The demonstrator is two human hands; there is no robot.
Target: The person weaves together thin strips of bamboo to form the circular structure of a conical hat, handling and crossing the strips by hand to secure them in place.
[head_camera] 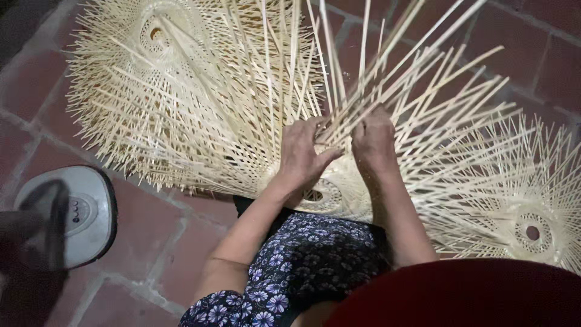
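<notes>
Head cam: both hands' fingers pinch bamboo strips [363,79] w/ woven frames [181,91] around, prob. fan base [78,212] left.

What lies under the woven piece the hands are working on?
Under the woven piece, the lap in floral cloth shows at its near edge. Left hand and right hand grip its strips. What lies beneath its far side is covered.

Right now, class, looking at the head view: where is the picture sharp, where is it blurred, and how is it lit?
Head view: soft, even light without glare; the left hand, right hand and bamboo strips are fairly sharp; the fan base and dark red shape at the bottom edge are blurred.
</notes>
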